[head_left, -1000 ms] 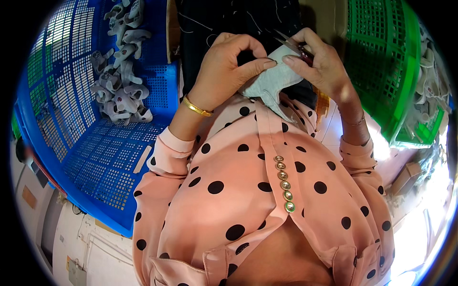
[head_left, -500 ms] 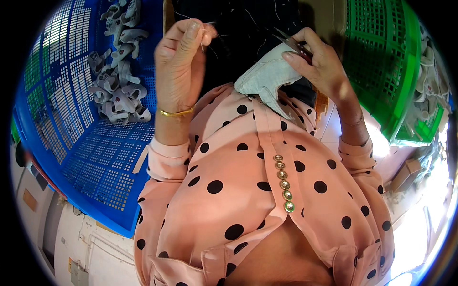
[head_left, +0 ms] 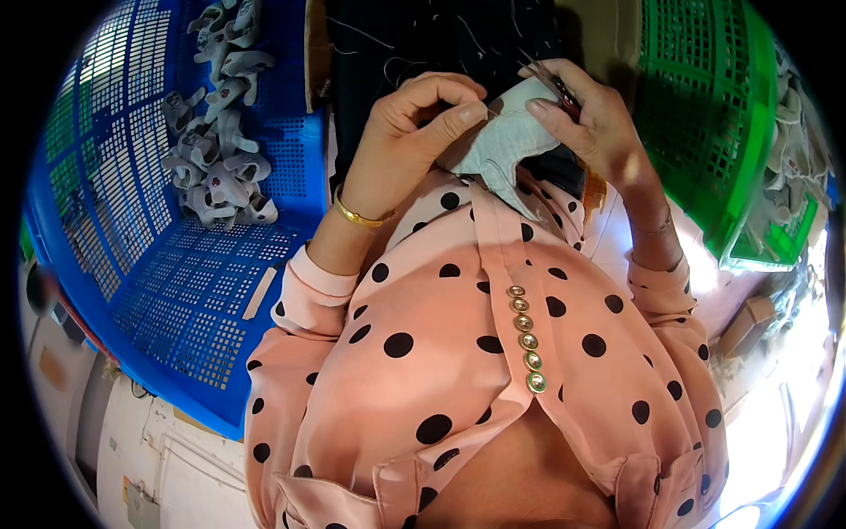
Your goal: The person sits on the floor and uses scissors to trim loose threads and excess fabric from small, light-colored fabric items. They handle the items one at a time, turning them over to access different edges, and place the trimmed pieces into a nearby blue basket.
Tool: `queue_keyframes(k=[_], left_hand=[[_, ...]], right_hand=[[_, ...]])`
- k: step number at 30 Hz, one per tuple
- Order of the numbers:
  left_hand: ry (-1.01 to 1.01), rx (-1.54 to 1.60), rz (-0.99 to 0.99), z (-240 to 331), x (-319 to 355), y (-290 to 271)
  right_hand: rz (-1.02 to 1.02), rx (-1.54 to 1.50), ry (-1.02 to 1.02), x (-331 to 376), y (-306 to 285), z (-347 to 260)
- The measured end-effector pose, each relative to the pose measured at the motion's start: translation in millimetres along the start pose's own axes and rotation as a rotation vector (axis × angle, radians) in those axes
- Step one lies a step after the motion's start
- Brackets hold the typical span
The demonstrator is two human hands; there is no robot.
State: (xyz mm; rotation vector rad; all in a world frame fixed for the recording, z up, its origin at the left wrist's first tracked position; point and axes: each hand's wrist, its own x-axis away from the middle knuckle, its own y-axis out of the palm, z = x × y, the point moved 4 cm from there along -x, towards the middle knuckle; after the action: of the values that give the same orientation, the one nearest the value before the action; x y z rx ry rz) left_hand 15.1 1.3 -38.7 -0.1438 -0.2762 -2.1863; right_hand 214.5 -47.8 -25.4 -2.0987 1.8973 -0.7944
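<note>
A pale grey-white shoe upper point(head_left: 507, 139) hangs over my lap, its narrow strap pointing down. My right hand point(head_left: 586, 110) grips its upper right side and also holds a pair of small dark-handled scissors point(head_left: 565, 95), blades pointing up and left. At the upper's left edge is my left hand point(head_left: 423, 123), with thumb and forefinger curled close together. Whatever lies between those fingertips is too fine to make out. A gold bangle point(head_left: 363, 218) circles my left wrist.
On my left stands a blue perforated crate point(head_left: 189, 309) holding several grey shoe uppers point(head_left: 220, 145). A green crate point(head_left: 705, 123) stands on my right, with more pale pieces point(head_left: 797, 141) beyond it. Loose threads point(head_left: 361, 33) lie on the dark cloth over my legs.
My left hand has moved right and slightly down, from apart to beside the shoe upper's edge. My right hand keeps its hold on the upper and scissors, nearly still.
</note>
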Motion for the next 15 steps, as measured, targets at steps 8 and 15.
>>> queue_keyframes(k=[8,15], left_hand=[[-0.147,0.603,-0.03,3,-3,19],[-0.022,0.21,0.167,-4,9,-5]], right_hand=[[-0.059,0.015,0.03,1,9,-10],[-0.044,-0.046,0.033,5,14,3]])
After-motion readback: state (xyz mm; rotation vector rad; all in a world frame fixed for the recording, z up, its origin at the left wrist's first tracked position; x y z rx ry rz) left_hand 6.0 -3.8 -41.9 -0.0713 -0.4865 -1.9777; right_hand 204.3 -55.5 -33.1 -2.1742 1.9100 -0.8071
